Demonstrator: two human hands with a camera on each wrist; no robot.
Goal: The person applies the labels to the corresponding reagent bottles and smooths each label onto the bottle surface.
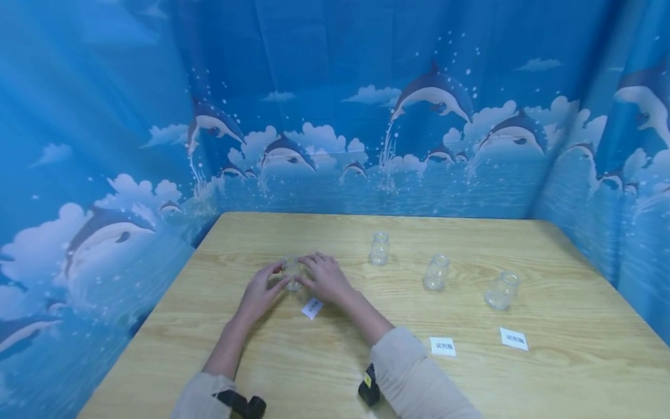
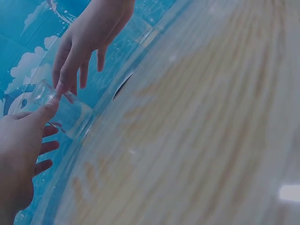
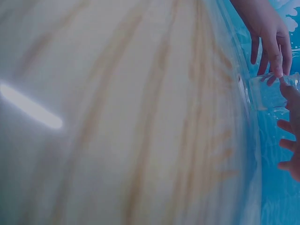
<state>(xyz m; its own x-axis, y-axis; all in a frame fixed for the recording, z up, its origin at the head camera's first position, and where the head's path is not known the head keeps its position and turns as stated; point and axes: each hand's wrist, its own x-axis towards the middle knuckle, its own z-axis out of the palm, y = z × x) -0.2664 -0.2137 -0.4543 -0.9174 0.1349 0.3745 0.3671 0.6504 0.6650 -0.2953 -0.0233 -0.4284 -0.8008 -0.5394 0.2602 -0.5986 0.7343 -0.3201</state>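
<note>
A small clear glass jar (image 1: 292, 274) stands on the wooden table at centre left, between the two hands. From its left side my left hand (image 1: 260, 291) holds it, thumb at the near side and fingers at the far side. My right hand (image 1: 327, 279) holds it from the right, with thumb and forefinger on the glass. In the left wrist view the thumb of the left hand (image 2: 26, 145) meets the fingertips of the right hand (image 2: 91, 42) at the jar (image 2: 75, 115). A white paper label (image 1: 312, 308) with printed characters lies just in front of the jar.
Three more clear glass jars stand to the right: one jar (image 1: 379, 249) farther back, a middle jar (image 1: 437, 272) and a right jar (image 1: 502, 290). Two paper labels, a left one (image 1: 442, 347) and a right one (image 1: 513, 338), lie nearer the front. A dolphin-print curtain (image 1: 324, 105) surrounds the table.
</note>
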